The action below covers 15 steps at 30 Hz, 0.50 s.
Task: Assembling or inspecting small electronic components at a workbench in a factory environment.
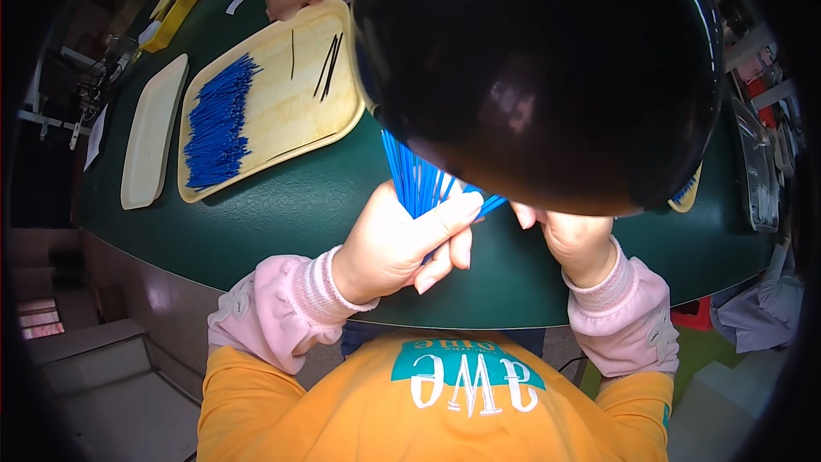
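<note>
My left hand (389, 244) is closed round a fanned bundle of thin blue wires (410, 178), its thumb pressed across them. Some strands point up and away; a few slant right toward my other hand. Just right of the bundle, my right hand (577, 244) has bent fingers, their tips mostly covered by a large glossy black dome (547, 94), which looks like a lamp shade. Whatever those fingers hold is hidden. To the left lies a cream tray (286, 124) bearing a heap of similar blue wires (218, 133) and several black wires (328, 68).
A narrow cream tray (154, 137) stands left of the larger one on the green table (282, 222). The dome looms low over the table beyond my hands. At the right, part of another tray (689, 192) shows blue wires. A yellow bin (174, 19) sits far left.
</note>
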{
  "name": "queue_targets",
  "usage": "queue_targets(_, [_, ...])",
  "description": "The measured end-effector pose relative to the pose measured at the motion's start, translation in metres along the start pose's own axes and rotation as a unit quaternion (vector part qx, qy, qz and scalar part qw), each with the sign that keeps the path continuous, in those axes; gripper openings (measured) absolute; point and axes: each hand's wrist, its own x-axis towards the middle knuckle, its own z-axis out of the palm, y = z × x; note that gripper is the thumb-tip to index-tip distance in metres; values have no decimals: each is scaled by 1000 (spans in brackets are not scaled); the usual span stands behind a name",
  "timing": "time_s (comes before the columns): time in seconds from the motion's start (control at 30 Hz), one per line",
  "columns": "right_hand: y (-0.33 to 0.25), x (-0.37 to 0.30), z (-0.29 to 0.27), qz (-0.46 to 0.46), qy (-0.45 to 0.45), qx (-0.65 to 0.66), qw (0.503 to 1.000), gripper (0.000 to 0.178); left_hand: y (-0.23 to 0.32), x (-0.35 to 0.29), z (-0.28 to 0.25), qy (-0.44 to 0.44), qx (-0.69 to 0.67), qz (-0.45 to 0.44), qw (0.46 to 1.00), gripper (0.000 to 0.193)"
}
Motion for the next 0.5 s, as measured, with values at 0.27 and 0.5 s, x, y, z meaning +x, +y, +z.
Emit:
queue_targets(0.27, [2,-4,1,-16,8,-35,999,5,3,1,3,25,-10,7,1000,17])
queue_targets(0.5, [0,-3,7,-53,33,-104,993,6,-2,2,2,33,60,58,996,16])
